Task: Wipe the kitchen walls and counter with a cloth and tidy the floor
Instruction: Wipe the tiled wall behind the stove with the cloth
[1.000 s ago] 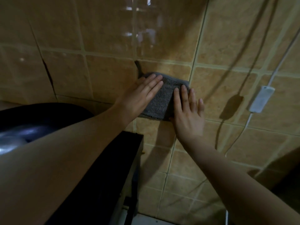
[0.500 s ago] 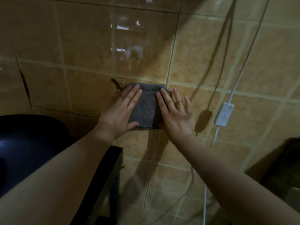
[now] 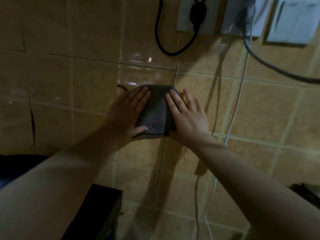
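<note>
At the bottom of the view, nearest the camera, two bare forearms reach up and away toward the tiled wall (image 3: 90, 87), crossing above the dark edge of a black appliance (image 3: 102, 210) whose make I cannot tell. Beyond them the left hand (image 3: 127, 111) lies flat on the left half of a folded grey cloth (image 3: 155, 116), fingers straight and close together, thumb stretched along the cloth's lower edge. The right hand (image 3: 188, 116) covers the right edge, its fingers straight and spread somewhat wider, two of them on the fabric and the others on bare tile just beside it. Neither hand curls round the cloth; both press it with open palms, which I judge is the point: spreading the pressure keeps the whole pad against the glazed surface so that it wipes evenly and does not bunch or slip down a vertical face. The cloth sits over a grout line where two tiles meet, with a small loop poking out at its upper left corner.

Farther up, a thin white cable (image 3: 232, 118) hangs just to the right of the hands, and a black cord (image 3: 158, 37) loops down from a plug (image 3: 198, 11) in a wall socket (image 3: 213, 16). These likely call for care if the wiping goes higher. A switch plate (image 3: 294, 19) sits at the top right.
</note>
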`<state>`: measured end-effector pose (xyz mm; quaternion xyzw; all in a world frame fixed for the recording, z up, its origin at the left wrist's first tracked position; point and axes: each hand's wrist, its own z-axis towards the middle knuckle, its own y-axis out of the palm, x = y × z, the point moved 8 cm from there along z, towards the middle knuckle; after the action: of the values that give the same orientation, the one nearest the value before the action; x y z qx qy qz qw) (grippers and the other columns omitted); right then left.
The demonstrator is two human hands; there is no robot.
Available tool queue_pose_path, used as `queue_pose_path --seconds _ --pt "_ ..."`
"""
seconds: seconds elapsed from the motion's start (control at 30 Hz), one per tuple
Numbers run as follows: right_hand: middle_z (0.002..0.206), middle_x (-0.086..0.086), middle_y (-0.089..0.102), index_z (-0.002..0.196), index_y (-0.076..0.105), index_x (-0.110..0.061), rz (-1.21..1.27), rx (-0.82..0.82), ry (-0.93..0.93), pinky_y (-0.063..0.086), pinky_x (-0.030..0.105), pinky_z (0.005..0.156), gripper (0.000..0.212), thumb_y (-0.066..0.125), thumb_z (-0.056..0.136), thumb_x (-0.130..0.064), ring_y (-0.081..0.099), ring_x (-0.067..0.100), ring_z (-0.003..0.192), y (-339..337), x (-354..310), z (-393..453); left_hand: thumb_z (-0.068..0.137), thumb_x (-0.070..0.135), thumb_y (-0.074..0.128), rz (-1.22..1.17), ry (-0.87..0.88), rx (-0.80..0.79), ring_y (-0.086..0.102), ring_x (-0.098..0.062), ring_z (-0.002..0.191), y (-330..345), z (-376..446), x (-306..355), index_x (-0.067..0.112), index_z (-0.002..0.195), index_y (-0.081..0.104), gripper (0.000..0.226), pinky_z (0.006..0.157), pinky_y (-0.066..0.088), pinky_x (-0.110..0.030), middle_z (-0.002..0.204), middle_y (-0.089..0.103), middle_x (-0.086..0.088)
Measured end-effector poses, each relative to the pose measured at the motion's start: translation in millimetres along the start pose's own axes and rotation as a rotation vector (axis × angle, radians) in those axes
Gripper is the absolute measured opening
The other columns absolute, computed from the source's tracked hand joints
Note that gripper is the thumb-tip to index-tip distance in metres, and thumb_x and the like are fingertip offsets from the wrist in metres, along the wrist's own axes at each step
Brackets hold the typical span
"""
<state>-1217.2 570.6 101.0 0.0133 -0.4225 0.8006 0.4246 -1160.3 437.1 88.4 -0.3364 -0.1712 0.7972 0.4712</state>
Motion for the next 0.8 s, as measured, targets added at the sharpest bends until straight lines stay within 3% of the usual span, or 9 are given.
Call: queue_pose_path --seconds 0.23,0.37,0.53,0.63,0.7,0.8 --pt "0.158 -0.006 -0.013 0.150 -0.011 -0.024 -0.020 0.039 0.023 -0.005 0.044 0.116 0.100 0.058 0.082 -0.052 -0.017 0.025 0.144 -29 29 21 0.072 0.070 0.035 0.045 -0.011 0.031 0.028 -0.031 0.139 -32 36 -2 0.003 0.147 0.020 0.101 0.110 0.019 -0.042 0.153 0.024 -0.015" --pt "0.158 -0.006 -0.014 0.149 -0.012 -0.024 -0.040 0.046 0.020 -0.004 0.044 0.116 0.096 0.056 0.086 -0.049 -0.016 0.026 0.145 -39 49 23 0.073 0.067 0.054 0.035 0.007 0.048 0.024 -0.030 0.141 -48 50 9 0.003 0.147 0.019 0.103 0.111 0.012 -0.038 0.154 0.021 -0.015" --pt "0.158 -0.008 -0.014 0.148 -0.015 -0.025 0.005 0.030 0.054 -0.001 0.045 0.116 0.104 0.060 0.081 -0.050 -0.013 0.028 0.145 -45 76 14 0.078 0.064 0.054 -0.023 0.008 0.066 0.002 -0.023 0.146 -61 69 35 0.009 0.149 0.000 0.105 0.113 -0.005 -0.032 0.158 -0.001 -0.008" --pt "0.157 -0.009 -0.015 0.148 -0.015 -0.027 -0.027 -0.012 0.045 0.001 0.052 0.114 0.107 0.060 0.078 -0.056 -0.012 0.031 0.145 -45 95 3 0.075 0.063 0.060 -0.043 -0.005 0.082 0.004 -0.023 0.146 -64 74 53 0.011 0.149 -0.002 0.110 0.114 -0.003 -0.032 0.158 0.000 -0.007" --pt "0.157 -0.011 -0.016 0.148 -0.016 -0.030 -0.010 -0.028 0.062 0.001 0.052 0.114 0.108 0.061 0.077 -0.058 -0.016 0.028 0.144 -46 110 -4 0.076 0.067 0.055 -0.043 -0.012 0.068 -0.001 -0.022 0.146 -62 81 65 0.012 0.147 -0.011 0.112 0.116 -0.001 -0.034 0.158 -0.007 -0.005" --pt "0.155 -0.013 -0.021 0.147 -0.019 -0.030 0.008 -0.025 0.071 0.003 0.050 0.115 0.108 0.058 0.078 -0.062 -0.016 0.025 0.144 -47 126 -11 0.077 0.075 0.028 -0.005 0.000 0.133 -0.005 -0.024 0.145 -62 92 79 0.010 0.140 -0.023 0.104 0.117 0.001 -0.038 0.155 -0.019 -0.005"
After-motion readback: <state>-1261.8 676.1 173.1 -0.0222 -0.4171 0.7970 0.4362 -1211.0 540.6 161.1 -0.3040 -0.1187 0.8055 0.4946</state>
